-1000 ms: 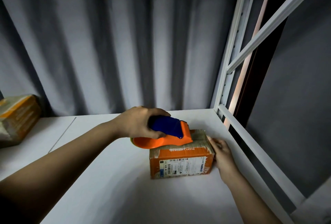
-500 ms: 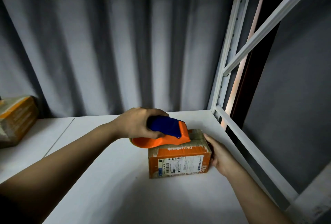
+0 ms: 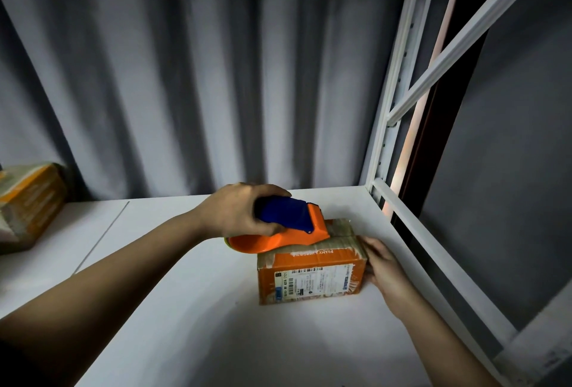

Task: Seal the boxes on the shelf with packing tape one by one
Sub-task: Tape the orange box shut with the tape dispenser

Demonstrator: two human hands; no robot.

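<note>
- While the left hand (image 3: 244, 212) grips the blue handle of an orange tape gun (image 3: 286, 229), its fingers curled round it, the gun's front end rests on top of a small box (image 3: 312, 272).
- Right hand (image 3: 382, 266) lies flat against the box's right side with fingers fairly straight, touching the cardboard; it seems to be bracing the box so it does not slide as the gun pulls across.
- The gun sits over the box's top left part, its toothed nose pointing toward the far right corner, probably so the tape follows the seam between the top flaps.
- Orange with a white label on its near face, the box stands on a white shelf (image 3: 185, 309), near the right end; strips of tan tape already show along its top edges.
- Judging by this, the sealing stroke on this box is under way, not finished.
- A second box (image 3: 29, 201), also orange and tan, sits well apart at the far left of the shelf.
- Behind the shelf hangs a grey curtain (image 3: 185, 77); a white metal frame (image 3: 399, 102) stands at the right.
</note>
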